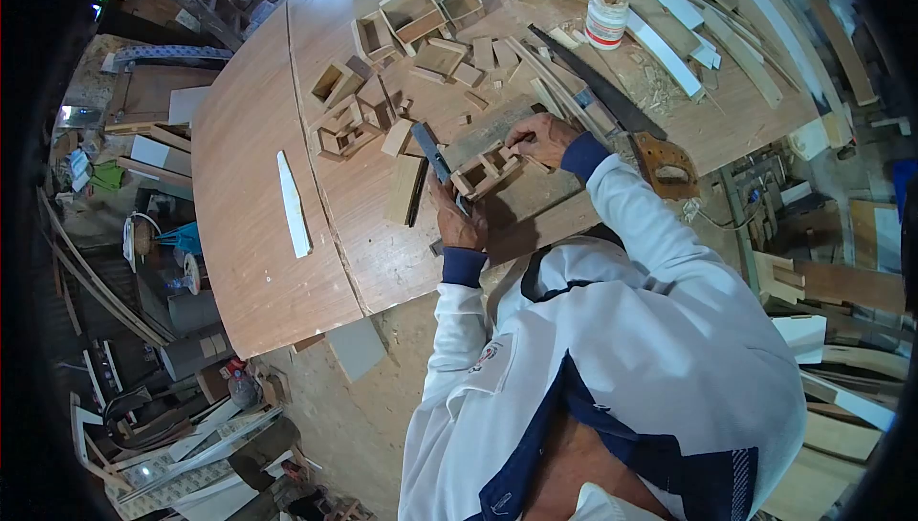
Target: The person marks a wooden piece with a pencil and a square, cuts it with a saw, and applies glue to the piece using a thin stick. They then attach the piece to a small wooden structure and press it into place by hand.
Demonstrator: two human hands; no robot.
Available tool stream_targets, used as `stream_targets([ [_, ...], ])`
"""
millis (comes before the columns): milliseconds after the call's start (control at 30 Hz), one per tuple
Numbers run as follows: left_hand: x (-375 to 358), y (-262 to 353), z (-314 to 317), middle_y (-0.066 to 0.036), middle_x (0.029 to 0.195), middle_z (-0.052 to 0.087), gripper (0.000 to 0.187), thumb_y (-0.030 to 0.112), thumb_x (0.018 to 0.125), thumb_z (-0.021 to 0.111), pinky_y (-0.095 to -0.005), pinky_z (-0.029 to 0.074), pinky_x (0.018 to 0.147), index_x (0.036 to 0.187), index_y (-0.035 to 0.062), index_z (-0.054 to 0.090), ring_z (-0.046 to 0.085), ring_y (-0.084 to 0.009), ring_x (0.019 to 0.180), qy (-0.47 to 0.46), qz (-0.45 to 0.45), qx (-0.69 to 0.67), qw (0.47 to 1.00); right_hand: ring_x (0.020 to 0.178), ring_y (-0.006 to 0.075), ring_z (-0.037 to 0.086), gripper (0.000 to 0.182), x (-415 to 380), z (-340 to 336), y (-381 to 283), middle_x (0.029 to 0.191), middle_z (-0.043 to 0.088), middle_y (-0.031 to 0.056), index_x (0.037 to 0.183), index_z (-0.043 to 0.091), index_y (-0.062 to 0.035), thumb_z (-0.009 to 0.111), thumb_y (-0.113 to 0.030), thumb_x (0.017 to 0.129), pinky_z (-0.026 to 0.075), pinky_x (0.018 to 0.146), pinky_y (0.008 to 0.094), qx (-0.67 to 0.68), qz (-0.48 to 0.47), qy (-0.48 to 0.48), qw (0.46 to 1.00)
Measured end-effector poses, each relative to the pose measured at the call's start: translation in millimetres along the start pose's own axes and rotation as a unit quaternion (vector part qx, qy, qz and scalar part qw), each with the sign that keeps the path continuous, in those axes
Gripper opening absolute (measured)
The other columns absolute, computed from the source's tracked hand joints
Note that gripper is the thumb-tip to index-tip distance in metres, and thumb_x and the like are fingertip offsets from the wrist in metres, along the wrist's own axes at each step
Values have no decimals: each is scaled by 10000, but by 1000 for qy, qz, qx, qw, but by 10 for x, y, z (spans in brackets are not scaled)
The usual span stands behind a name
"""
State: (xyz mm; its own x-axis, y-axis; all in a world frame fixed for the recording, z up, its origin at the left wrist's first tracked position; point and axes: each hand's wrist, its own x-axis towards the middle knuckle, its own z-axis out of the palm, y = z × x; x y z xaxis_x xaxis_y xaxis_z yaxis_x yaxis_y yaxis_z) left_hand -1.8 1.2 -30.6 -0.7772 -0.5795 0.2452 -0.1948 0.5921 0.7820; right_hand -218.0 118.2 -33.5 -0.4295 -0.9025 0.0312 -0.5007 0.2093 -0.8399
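A small wooden frame with compartments [485,171] is tilted over the workbench, gripped at its left end by my left hand [461,219], whose fingers are closed round it. My right hand [545,140] is closed in a pinch at the frame's right end. A thin wood strip [537,165] shows just under its fingers; whether the fingers hold it or the frame itself is hard to tell. Beside my left hand lie a blue bar-shaped tool [429,149] and a wooden block with a dark edge [406,190]. A flat board [492,133] lies behind the frame.
Several small wooden boxes [352,127] and offcuts sit farther back. To the right lie a handsaw [598,81] with a wooden handle, a white tub [606,22] and long wood strips [660,53]. A white tapered piece [293,206] lies left, near the table joint.
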Motion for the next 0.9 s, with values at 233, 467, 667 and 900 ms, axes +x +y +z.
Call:
stream_targets([
  [233,7,16,-18,-273,1198,551,893,-49,740,604,-371,472,898,1433,0,42,570,-362,1098,-17,-24,-1,1000,796,254,647,203,-7,11,-57,853,685,126,893,692,-71,626,-207,757,508,738,351,-14,17,3,1000],
  [467,6,4,-23,-275,1207,543,908,-38,741,614,-374,463,920,1434,-2,28,559,-374,1113,-12,-2,2,1000,786,273,643,193,-51,-45,-146,836,681,127,850,690,-66,627,-217,748,508,744,356,-10,5,29,1000],
  [667,-1,-2,-13,-281,1204,543,903,-33,741,616,-383,466,906,1431,-2,34,564,-375,1103,-13,-18,-6,1000,821,271,647,211,-36,50,-3,860,687,121,879,695,-69,617,-233,770,507,765,351,-22,-2,30,999],
  [900,-9,-70,1,-283,1215,535,893,-27,743,616,-386,466,906,1433,8,51,557,-375,1114,-6,6,-3,1000,868,264,653,234,-65,28,-48,915,691,132,924,703,-77,623,-244,782,502,809,347,-9,40,8,999],
])
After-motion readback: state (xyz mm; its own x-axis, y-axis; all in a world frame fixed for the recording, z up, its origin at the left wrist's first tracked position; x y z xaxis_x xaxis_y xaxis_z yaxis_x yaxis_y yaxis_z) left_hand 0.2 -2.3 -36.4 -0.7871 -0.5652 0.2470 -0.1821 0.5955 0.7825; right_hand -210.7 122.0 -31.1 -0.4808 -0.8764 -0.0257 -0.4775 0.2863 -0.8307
